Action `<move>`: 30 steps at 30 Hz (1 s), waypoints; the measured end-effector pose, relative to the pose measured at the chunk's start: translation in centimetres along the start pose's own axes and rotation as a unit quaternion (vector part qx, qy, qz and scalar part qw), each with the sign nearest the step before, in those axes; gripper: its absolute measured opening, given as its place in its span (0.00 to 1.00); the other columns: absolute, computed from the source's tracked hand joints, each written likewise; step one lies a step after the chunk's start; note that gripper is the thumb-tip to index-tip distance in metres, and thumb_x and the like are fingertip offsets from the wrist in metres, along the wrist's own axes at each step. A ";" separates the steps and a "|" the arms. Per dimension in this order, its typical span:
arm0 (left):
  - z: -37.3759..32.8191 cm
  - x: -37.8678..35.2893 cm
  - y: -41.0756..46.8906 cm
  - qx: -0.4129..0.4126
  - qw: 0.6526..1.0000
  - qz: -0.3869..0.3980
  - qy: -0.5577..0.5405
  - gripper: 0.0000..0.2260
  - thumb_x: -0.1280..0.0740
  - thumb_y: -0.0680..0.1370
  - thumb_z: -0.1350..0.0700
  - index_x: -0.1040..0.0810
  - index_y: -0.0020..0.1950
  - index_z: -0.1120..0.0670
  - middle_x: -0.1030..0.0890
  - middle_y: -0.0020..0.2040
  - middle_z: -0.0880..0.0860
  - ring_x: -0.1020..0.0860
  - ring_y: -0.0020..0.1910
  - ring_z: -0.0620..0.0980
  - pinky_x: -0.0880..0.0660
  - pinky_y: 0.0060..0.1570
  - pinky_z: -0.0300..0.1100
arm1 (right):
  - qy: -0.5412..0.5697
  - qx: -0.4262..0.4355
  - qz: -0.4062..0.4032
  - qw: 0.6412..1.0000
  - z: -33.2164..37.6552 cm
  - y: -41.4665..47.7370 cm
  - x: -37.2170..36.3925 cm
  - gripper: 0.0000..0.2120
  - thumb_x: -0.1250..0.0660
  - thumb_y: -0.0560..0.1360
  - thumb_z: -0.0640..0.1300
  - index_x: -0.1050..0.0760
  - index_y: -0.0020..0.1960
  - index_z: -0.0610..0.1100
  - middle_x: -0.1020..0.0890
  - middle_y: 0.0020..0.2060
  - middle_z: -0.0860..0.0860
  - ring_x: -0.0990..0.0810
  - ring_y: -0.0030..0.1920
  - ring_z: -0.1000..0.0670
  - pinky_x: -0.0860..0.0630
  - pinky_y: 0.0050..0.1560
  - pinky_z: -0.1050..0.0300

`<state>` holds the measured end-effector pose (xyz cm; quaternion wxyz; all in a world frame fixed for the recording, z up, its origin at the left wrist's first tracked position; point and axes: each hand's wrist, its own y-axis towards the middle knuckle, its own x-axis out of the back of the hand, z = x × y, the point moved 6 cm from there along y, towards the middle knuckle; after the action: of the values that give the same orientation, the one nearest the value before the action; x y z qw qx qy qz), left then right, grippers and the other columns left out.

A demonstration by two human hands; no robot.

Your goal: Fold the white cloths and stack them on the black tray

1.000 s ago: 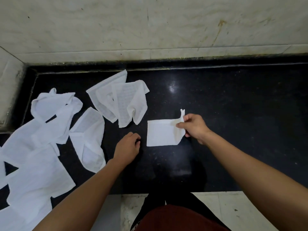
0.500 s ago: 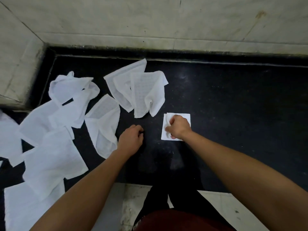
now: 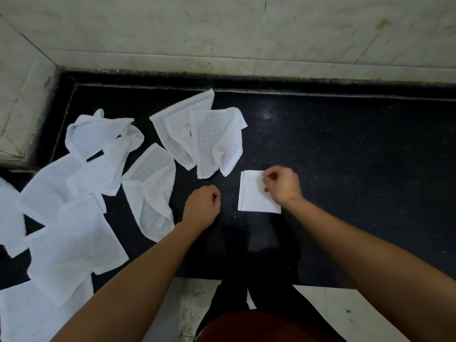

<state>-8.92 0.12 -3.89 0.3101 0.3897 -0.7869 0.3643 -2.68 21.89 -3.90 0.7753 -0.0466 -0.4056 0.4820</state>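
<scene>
one small folded white square cloth (image 3: 253, 196) lies pinched under my right hand (image 3: 281, 185); left hand (image 3: 202, 206) curled, empty; many crumpled white cloths (image 3: 204, 139) wait unfolded.

Dim, soft blur, wide-angle edge distortion

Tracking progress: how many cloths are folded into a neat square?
1. The folded cloth lies on the black surface, partly under the right hand. The loose cloths lie to its left; more may sit beyond the left edge.
</scene>
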 end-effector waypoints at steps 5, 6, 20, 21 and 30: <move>-2.8 -3.2 -0.3 0.071 0.993 0.055 -0.072 0.13 0.30 0.74 0.52 0.23 0.36 0.60 0.20 0.33 0.55 0.21 0.35 0.52 0.22 0.40 0.50 | -0.191 0.088 -0.019 0.977 0.1 1.0 1.8 0.13 0.36 0.77 0.43 0.23 0.61 0.49 0.24 0.57 0.51 0.22 0.53 0.46 0.25 0.51 0.52; -3.2 -3.7 -0.4 0.082 0.992 0.064 -0.070 0.15 0.30 0.74 0.50 0.24 0.34 0.60 0.21 0.32 0.55 0.22 0.34 0.53 0.22 0.38 0.49 | -0.211 0.110 -0.013 0.971 0.6 1.3 1.7 0.14 0.36 0.77 0.44 0.24 0.62 0.49 0.24 0.59 0.51 0.22 0.54 0.47 0.25 0.52 0.53; -2.5 -5.5 -0.4 0.145 0.977 0.068 -0.139 0.09 0.33 0.71 0.61 0.25 0.37 0.68 0.19 0.36 0.64 0.18 0.30 0.58 0.21 0.32 0.55 | -0.332 0.189 0.104 0.918 3.4 3.7 -1.5 0.09 0.36 0.78 0.52 0.21 0.56 0.54 0.23 0.57 0.50 0.28 0.60 0.47 0.27 0.54 0.51; -2.4 -5.6 -0.6 0.148 0.975 0.065 -0.156 0.09 0.33 0.71 0.61 0.25 0.38 0.68 0.19 0.35 0.64 0.18 0.29 0.55 0.21 0.31 0.54 | -0.318 0.193 0.097 0.923 3.5 3.7 -1.4 0.09 0.36 0.78 0.52 0.20 0.55 0.54 0.23 0.56 0.51 0.27 0.59 0.48 0.27 0.53 0.51; -1.8 -5.4 -1.4 0.213 0.935 0.030 -0.281 0.05 0.32 0.73 0.63 0.24 0.42 0.66 0.19 0.34 0.61 0.17 0.30 0.53 0.18 0.33 0.48 | -0.302 0.221 0.066 0.925 4.2 3.5 -2.5 0.09 0.36 0.79 0.50 0.19 0.55 0.53 0.22 0.54 0.50 0.26 0.57 0.48 0.25 0.50 0.52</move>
<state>-4.65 3.06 -6.60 -0.0246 0.5095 -0.7572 0.4081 -8.50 20.45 -4.12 0.5736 0.2466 -0.4996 0.6005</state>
